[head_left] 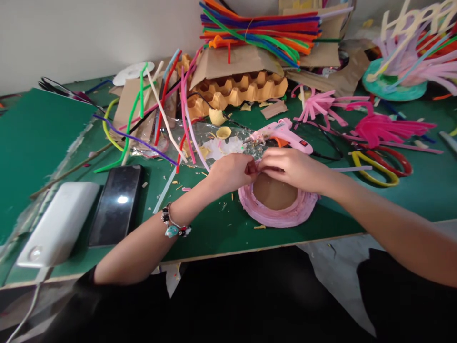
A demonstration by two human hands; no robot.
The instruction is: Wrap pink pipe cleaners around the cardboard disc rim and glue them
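Observation:
A round pink base (280,220), its thick ring covered in pink pipe-cleaner-like strips around a brown cardboard middle, lies flat near the table's front edge. At its far left rim my left hand (233,172) is closed, thumb and fingers pinched together. My right hand (289,167) bends over the far rim from the right, its fingertips closed and meeting those of the left hand. Both hands touch the rim; any small piece between the fingertips is hidden. Just behind them lies a pink hot glue gun (280,135), its nozzle toward the left.
Loose pipe cleaners (160,109) and an egg carton (239,90) stand behind. A bundle of pipe cleaners (264,28) tops the cardboard. Scissors (383,166) and pink fringed pieces (389,126) lie right. A phone (116,205) and white power bank (59,224) lie left.

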